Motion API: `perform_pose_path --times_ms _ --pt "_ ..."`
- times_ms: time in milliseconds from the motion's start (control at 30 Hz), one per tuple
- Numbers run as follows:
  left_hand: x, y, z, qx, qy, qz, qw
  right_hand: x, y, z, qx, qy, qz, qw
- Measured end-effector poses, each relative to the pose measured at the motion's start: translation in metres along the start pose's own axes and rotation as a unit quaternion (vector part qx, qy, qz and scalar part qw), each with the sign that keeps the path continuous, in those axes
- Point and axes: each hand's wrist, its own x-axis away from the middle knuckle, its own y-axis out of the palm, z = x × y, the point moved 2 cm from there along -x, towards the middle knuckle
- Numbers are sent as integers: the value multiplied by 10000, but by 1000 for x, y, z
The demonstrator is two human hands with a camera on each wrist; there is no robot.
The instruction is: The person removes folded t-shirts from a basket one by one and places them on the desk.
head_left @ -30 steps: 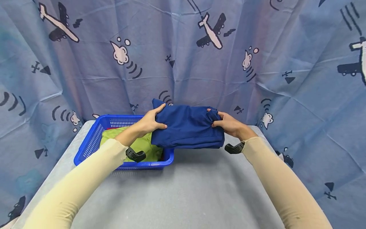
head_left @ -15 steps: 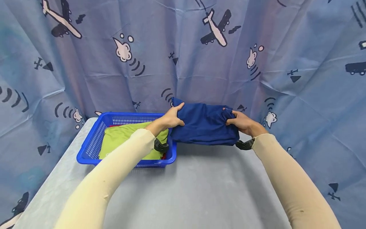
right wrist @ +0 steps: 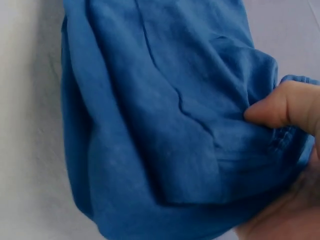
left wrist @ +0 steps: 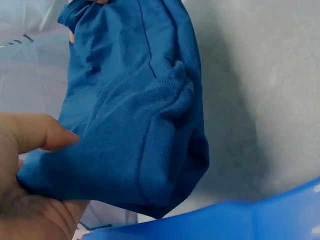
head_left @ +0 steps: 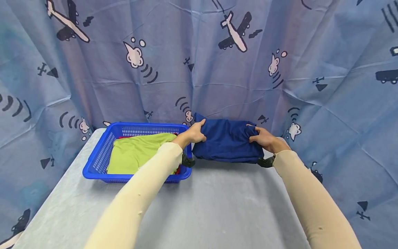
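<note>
A folded dark blue garment (head_left: 228, 140) is held by both hands over the back of the table, to the right of the basket. My left hand (head_left: 196, 133) grips its left end, thumb on top. At its right end my right hand (head_left: 264, 138) pinches the bunched fabric. In the left wrist view the thumb (left wrist: 45, 132) lies across the blue cloth (left wrist: 115, 115), whose layers hang in loose folds. The right wrist view shows the thumb (right wrist: 285, 105) pressing a gathered, stitched edge, with a seam (right wrist: 182, 107) running along the cloth.
A blue plastic basket (head_left: 93, 162) stands at the left back of the grey table (head_left: 199, 207). Inside lies a folded lime-green garment (head_left: 133, 152), with red cloth (head_left: 124, 137) showing beneath. A patterned blue curtain (head_left: 168, 45) hangs behind.
Both hands have carried the blue garment rightward, away from over the basket, and in the last half second lowered it slightly. More of the green garment now shows.
</note>
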Motion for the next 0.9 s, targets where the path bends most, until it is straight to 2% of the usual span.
perform_pose_path --times_ms 167,333,500,633,767,900 --pt "-6 10 -10 -8 -289 -69 9996 -9 12 9 38 215 137 9997" --pt "-10 14 -14 -84 -402 -38 9991 -14 19 10 242 375 327 9985" --pt "-13 10 -14 -130 -328 182 9992 -17 19 5 346 341 529 9974" --pt "-12 8 -12 -190 -408 96 9989 -17 20 4 384 400 734 9958" --pt "-7 2 -9 -51 -365 323 9988 -15 20 2 530 268 1026 9929" --pt "0 -4 -7 -78 -251 431 9987 -12 22 -3 661 293 925 9931"
